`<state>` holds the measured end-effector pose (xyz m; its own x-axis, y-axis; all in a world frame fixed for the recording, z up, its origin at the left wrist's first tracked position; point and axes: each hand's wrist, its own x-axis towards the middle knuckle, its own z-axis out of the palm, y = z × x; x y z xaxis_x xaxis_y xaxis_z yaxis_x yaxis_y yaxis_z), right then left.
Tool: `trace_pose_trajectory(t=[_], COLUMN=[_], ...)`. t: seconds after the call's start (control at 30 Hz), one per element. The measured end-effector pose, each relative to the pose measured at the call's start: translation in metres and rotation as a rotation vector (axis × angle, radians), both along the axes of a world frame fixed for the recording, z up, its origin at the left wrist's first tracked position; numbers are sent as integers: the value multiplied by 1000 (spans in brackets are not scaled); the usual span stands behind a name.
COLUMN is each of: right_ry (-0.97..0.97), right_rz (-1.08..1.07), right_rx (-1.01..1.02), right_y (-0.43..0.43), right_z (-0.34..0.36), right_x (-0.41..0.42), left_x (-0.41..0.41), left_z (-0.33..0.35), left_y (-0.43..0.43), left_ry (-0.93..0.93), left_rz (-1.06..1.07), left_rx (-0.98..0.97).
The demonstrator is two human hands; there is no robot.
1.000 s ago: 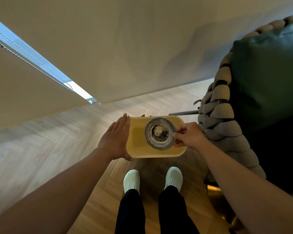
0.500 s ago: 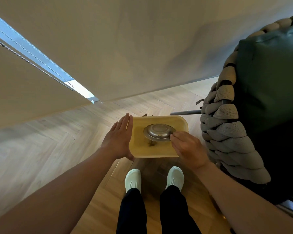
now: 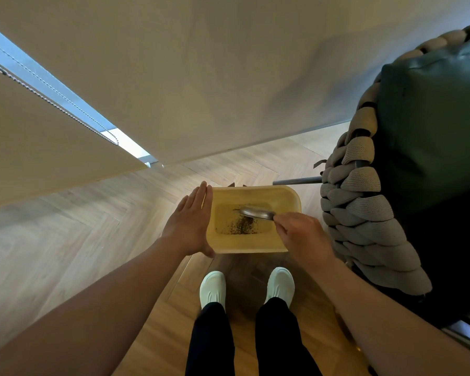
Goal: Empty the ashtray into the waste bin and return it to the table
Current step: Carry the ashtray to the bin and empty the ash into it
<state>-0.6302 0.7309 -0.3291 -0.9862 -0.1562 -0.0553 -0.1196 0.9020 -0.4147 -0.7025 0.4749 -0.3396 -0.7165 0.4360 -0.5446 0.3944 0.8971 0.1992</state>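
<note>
The right hand (image 3: 303, 234) is pinching the rim of the metal ashtray (image 3: 255, 213) and holding it tipped well over above the open yellow waste bin (image 3: 291, 202), which is standing on the wooden floor (image 3: 92, 226) just ahead of the person's white shoes (image 3: 212, 289). The left hand (image 3: 190, 226) is lying flat and open, fingers together, against the bin's left wall, gripping nothing and seemingly steadying it. Dark ash (image 3: 240, 226) is lying scattered on the bin's bottom, under the ashtray.

The step in hand looks to be the tipping-out itself, and it seems largely done. Whether any ash is clinging inside the dish I cannot tell, since only its underside and edge are facing the camera. To finish well, the dish wants keeping over the middle of the opening, low inside the walls, so that fine ash is falling into the bin rather than drifting onto the floor or the shoes. A light tap or shake against the inner wall would likely loosen what remains, with the left hand bracing the light bin so it is not sliding or tipping. The pinch on the rim is slim, so the grip needs staying firm through any shake. No bench is showing here; a woven chair (image 3: 364, 213) with a dark cushion (image 3: 432, 131) is standing just to the right.
</note>
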Motion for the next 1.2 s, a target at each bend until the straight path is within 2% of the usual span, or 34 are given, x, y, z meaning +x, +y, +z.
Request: trace_pose_trajectory(t=[0.37, 0.77, 1.2], right_ry=[-340, -550, -689], right_rz=[-365, -764, -849], right_rx=[-180, -581, -786], right_y=[6, 14, 13], right_z=[-3, -5, -2], right_x=[-7, -16, -15], left_x=[4, 7, 8], left_z=[3, -1, 6], left_y=[3, 2, 8], left_ry=[-21, 4, 36], left_rz=[19, 3, 29], left_rx=[-7, -11, 47])
